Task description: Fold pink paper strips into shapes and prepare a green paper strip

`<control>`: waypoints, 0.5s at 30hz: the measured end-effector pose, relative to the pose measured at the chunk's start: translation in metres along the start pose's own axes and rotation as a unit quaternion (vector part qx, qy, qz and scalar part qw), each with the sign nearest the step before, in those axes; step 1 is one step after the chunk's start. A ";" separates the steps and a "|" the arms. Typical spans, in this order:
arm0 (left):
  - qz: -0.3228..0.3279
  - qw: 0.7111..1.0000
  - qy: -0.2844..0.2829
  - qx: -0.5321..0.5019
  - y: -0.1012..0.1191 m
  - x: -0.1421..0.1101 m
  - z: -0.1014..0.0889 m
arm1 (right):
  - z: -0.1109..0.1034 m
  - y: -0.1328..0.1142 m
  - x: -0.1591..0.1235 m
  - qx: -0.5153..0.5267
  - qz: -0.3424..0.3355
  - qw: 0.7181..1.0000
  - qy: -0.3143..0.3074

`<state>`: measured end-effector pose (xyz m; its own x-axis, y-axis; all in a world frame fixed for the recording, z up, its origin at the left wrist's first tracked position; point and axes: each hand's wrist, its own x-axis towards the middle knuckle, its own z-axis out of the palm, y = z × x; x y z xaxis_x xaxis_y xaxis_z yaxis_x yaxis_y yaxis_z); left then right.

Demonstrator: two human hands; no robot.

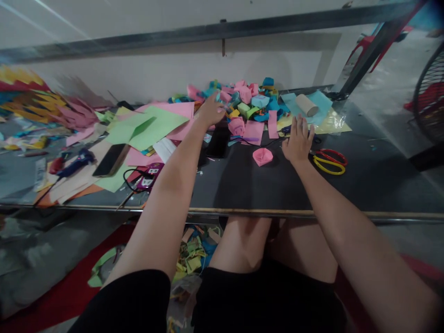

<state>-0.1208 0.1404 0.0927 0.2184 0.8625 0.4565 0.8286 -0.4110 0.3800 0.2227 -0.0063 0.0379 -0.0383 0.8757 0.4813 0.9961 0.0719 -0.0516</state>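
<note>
My left hand (211,112) reaches to the left side of a pile of folded paper pieces (245,95) in pink, blue, green and yellow. Its visible fingers are apart at the pieces, and I see nothing held in them. My right hand (299,141) lies flat on the table with its fingers spread. Just beside it are scissors (329,162) with one red and one yellow handle. A cardboard roll (306,105) lies beyond its fingertips on blue paper. Between my hands, nearer to me, sits a pink folded paper cup shape (262,157).
Left of my forearm are green paper sheets (147,125), a phone (111,160), a blue glue gun (78,163) and a purple device with a cord (150,178). A dark phone (218,143) lies below my left hand. A fan (430,97) stands at the right.
</note>
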 end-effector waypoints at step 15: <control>-0.016 0.999 -0.004 0.027 0.013 -0.001 0.018 | 0.000 0.001 0.000 0.021 0.008 1.000 0.004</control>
<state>-0.1012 0.1397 0.0829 0.1953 0.8778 0.4375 0.8620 -0.3663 0.3502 0.2237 -0.0063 0.0382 -0.0223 0.8730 0.4872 0.9924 0.0783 -0.0949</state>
